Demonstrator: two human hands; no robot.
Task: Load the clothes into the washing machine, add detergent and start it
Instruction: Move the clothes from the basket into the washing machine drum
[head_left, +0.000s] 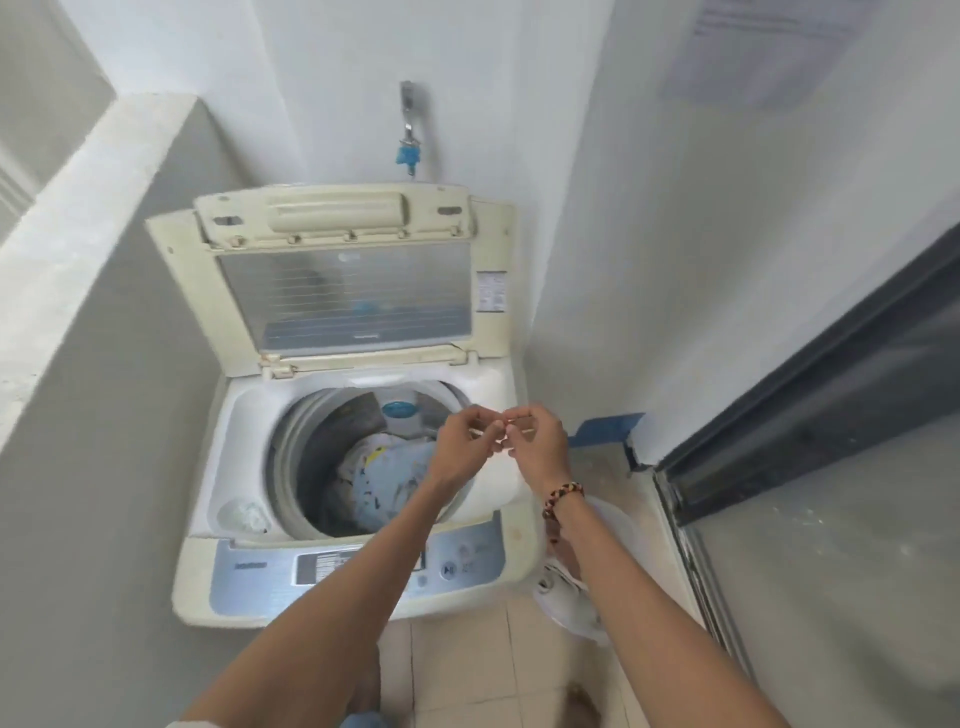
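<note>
The washing machine (337, 467) stands in a corner, its lid (345, 283) raised; light blue clothes (382, 483) lie in the drum. Above the drum's right rim, the left hand (465, 447) and right hand (537, 447) meet, curled fingertips pinching something too small to identify. A basket (597, 618) sits beside the machine.

A blue-tipped tap (409, 136) is fixed to the white wall (649, 218); beige floor tiles (457, 670) and a dark door frame (810, 374) are seen.

One head view looks forward and steeply down from close above the open washer (358, 467), its lid (343, 291) at the far wall, floor tiles (467, 670) nearest.
</note>
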